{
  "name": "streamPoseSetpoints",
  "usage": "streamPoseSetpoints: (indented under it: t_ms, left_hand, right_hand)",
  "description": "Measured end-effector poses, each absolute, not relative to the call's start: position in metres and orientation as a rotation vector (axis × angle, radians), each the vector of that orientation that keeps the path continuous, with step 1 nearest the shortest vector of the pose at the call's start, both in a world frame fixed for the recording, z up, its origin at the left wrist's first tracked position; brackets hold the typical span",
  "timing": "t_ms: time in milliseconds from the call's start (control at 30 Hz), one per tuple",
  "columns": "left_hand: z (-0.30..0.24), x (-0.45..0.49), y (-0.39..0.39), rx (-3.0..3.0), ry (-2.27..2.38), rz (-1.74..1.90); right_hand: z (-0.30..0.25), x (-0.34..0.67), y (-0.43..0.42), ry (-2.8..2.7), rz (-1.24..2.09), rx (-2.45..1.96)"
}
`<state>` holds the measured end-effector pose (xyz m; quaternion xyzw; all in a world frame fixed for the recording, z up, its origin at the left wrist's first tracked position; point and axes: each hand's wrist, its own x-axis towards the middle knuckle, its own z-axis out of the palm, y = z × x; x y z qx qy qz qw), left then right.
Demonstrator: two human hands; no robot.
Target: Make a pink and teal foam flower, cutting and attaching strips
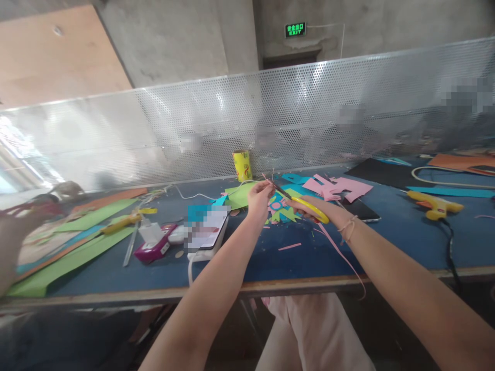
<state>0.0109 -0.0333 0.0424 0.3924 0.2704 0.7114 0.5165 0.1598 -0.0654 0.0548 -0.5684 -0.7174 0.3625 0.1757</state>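
Note:
My right hand (307, 207) grips yellow-handled scissors (309, 206), blades pointing up-left toward my left hand. My left hand (260, 197) is closed in a pinch on a thin pink paper strip (266, 179) at the scissor tips. A long pink paper strip (340, 252) trails down from under my right hand past the table's front edge. Below both hands lie cut green, blue and pink paper shapes (284, 211) on the blue table (301, 263).
A yellow can (242, 165) stands by the perforated metal screen (270, 118). Pink paper pieces (340, 188), a dark phone (361, 210) and a yellow glue gun (435, 205) lie right. Left are a power strip (204, 237), green sheets (77, 247) and another person's arm (11, 242).

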Motion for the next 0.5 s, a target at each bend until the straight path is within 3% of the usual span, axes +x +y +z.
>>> streamPoseSetpoints:
  t_ms: [500]
  left_hand:
    - [0.041,0.011,-0.031,1.072,0.769,1.676]
  right_hand:
    - [0.049,0.16,-0.061,-1.954,1.025,-1.653]
